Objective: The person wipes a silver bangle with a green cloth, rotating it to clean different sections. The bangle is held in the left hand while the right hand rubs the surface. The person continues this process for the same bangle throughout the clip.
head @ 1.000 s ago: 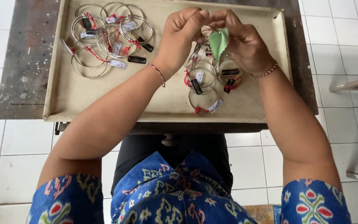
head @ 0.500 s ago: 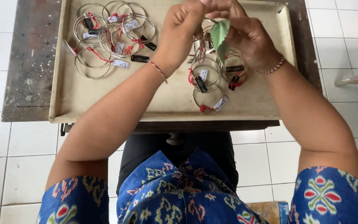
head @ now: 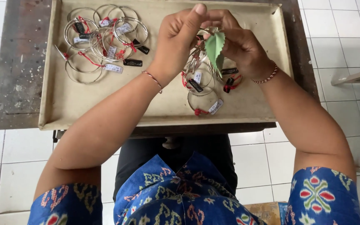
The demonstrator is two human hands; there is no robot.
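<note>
Rubbing a bangle over the tray

My left hand [head: 180,35] pinches a silver bangle [head: 198,46] above the tray [head: 105,108]; my right hand [head: 240,43] fingers press a green cloth [head: 214,48] onto it. Polishing, I judge; next needs turning the ring.

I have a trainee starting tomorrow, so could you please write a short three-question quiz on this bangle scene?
1. True or false: the right hand holds a green cloth.
2. Where does the bigger heap of tagged bangles lie in the tray: A near right, B far left, C centre?
3. What does the left hand pinch?

Key: 1 true; 2 B; 3 a metal bangle.
</note>
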